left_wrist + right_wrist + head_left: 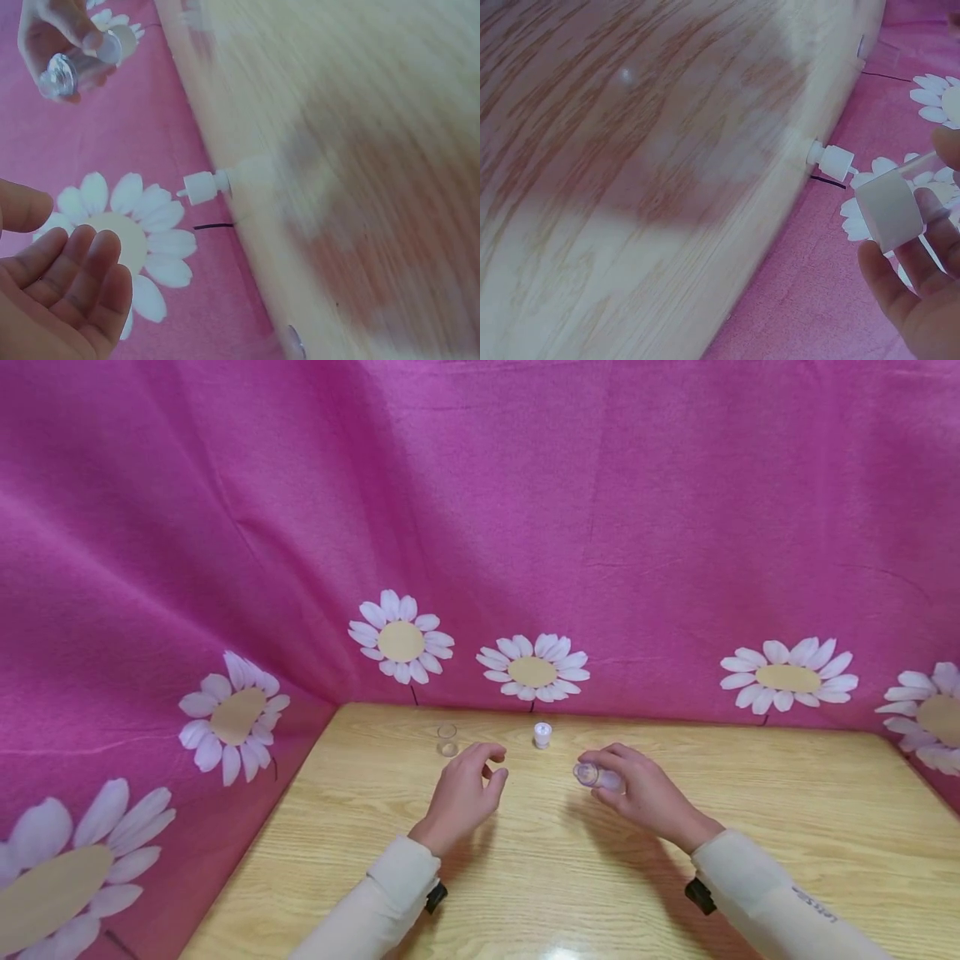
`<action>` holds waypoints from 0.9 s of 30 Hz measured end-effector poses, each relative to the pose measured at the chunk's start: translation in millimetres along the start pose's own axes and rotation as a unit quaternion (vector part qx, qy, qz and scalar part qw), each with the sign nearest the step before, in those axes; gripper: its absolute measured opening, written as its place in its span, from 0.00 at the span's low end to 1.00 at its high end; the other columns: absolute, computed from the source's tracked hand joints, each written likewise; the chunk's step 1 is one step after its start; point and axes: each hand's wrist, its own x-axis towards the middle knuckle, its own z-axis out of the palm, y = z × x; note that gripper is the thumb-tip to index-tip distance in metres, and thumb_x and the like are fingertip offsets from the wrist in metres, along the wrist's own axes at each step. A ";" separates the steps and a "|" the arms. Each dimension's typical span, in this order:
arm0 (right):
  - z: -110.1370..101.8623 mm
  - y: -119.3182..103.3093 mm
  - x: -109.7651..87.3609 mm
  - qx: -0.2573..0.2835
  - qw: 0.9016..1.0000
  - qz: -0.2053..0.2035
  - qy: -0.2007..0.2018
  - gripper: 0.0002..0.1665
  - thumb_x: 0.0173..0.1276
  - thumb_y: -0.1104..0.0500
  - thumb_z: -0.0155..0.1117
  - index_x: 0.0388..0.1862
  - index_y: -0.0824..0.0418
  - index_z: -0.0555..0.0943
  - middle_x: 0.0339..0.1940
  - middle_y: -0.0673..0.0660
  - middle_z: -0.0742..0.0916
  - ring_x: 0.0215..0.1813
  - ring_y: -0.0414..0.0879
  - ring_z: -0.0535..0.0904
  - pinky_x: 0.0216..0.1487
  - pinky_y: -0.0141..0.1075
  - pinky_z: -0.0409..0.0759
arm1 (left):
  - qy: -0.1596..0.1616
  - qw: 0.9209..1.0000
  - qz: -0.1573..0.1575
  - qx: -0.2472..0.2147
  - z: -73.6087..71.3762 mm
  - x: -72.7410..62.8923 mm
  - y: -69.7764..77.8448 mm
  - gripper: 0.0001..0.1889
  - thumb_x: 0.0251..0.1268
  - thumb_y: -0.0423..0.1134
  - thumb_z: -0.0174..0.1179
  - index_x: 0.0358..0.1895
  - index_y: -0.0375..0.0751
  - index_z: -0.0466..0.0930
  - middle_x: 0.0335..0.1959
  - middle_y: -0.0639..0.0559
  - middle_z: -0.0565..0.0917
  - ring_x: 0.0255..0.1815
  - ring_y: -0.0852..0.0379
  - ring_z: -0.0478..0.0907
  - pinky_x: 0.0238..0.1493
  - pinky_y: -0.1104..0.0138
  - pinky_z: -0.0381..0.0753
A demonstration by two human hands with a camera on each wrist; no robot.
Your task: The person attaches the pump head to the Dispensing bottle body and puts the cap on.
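My right hand (pixel 648 789) holds a small clear bottle (pixel 600 777) above the table, tilted with its ringed neck toward the left. The right wrist view shows the pale flat base of this bottle (pixel 891 211) between thumb and fingers. To the left, my left hand (pixel 461 793) hovers with loosely bent fingers and nothing in it. A white pump top (pixel 542 735) stands upright farther back, between the two hands; its thin nozzle (pixel 182 193) shows in the left wrist view. Beyond the left fingers is a clear cylindrical cap (pixel 447 741), standing on the table.
The wooden table (pixel 787 827) meets a pink cloth (pixel 637 527) with large white daisies at its back and left edges. Dark bands (pixel 701 896) sit at the cuffs of the light sleeves (pixel 780 893).
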 end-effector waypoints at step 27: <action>-1.3 -2.2 -2.0 -0.004 1.000 0.002 -0.013 0.26 0.57 0.67 0.75 0.56 0.57 0.83 0.44 0.51 0.84 0.45 0.47 0.81 0.46 0.45 0.81 | -0.048 0.993 -0.106 -0.029 30.5 52.2 -23.7 0.15 0.69 0.38 0.58 0.55 0.37 0.81 0.50 0.44 0.86 0.50 0.48 0.82 0.53 0.57 0.80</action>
